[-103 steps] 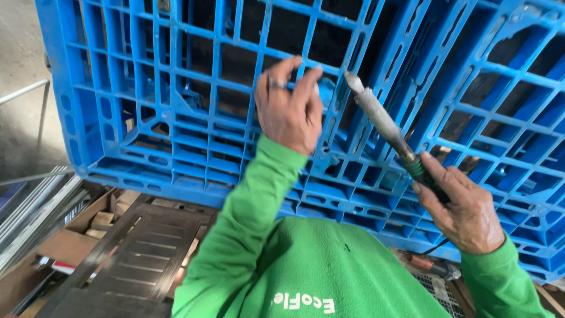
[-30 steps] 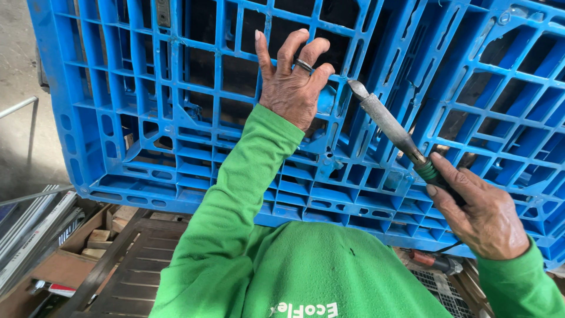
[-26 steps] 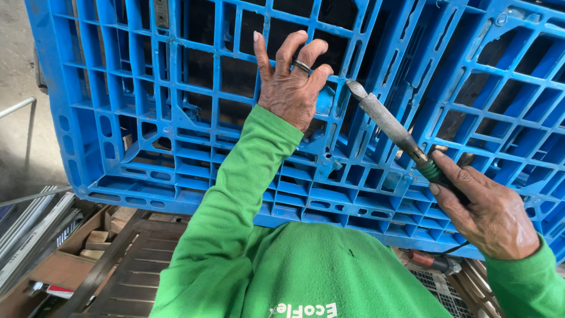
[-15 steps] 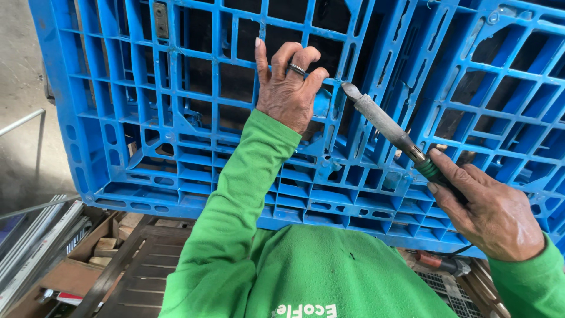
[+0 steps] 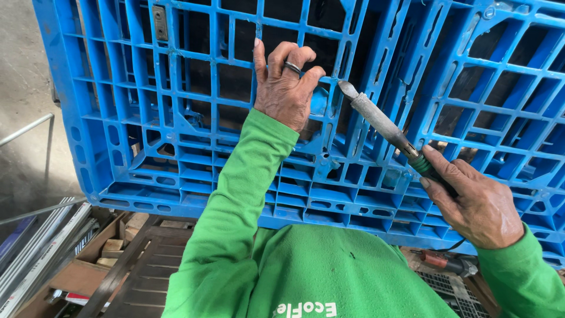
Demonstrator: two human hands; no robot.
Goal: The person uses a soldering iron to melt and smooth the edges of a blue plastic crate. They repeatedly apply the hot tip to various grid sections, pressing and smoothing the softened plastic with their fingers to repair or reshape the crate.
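Little has shifted since the earlier frames: the metal-tipped tool keeps its slant, its blunt tip still near the ribs of the blue plastic pallet standing on edge. The right hand stays clamped on the tool's green handle. The left hand, ring on one finger, has edged slightly, fingers hooked over a rib just beside the tip. Below lie wooden scraps and metal strips.
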